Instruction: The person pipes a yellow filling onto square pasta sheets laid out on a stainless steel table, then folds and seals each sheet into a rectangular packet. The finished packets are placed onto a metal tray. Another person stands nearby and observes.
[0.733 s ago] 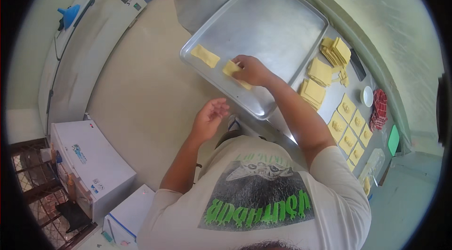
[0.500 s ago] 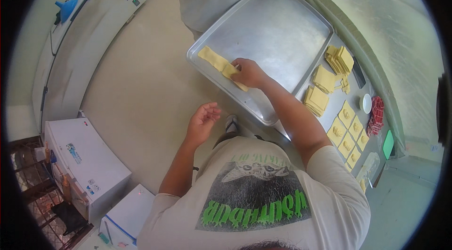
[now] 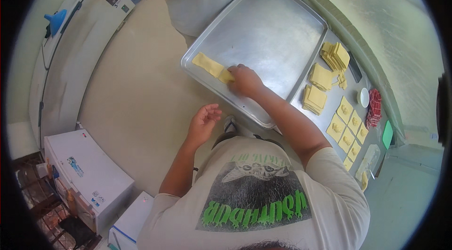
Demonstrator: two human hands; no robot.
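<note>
A large metal tray [image 3: 278,38] lies in front of me. Along its near left side runs a row of flat, folded yellow dough pieces [image 3: 207,65]. My right hand [image 3: 246,81] is down on the tray at the near end of that row, its fingers closed over a dough piece that it mostly covers. Short of the tray's edge, my left hand [image 3: 205,120] hangs in the air, empty, with its fingers loosely curled and apart.
Right of the tray, a metal table bears stacked dough sheets [image 3: 321,77], several dough squares topped with filling [image 3: 335,128], a white bowl [image 3: 363,97], a red cloth [image 3: 374,107] and a green lid [image 3: 387,135]. A co-worker [image 3: 202,7] stands beyond the tray. A white chest freezer [image 3: 89,170] stands left.
My right hand has shifted slightly and now covers the end dough piece that showed past its fingers before. My left hand has hardly moved. The view has shifted slightly.
</note>
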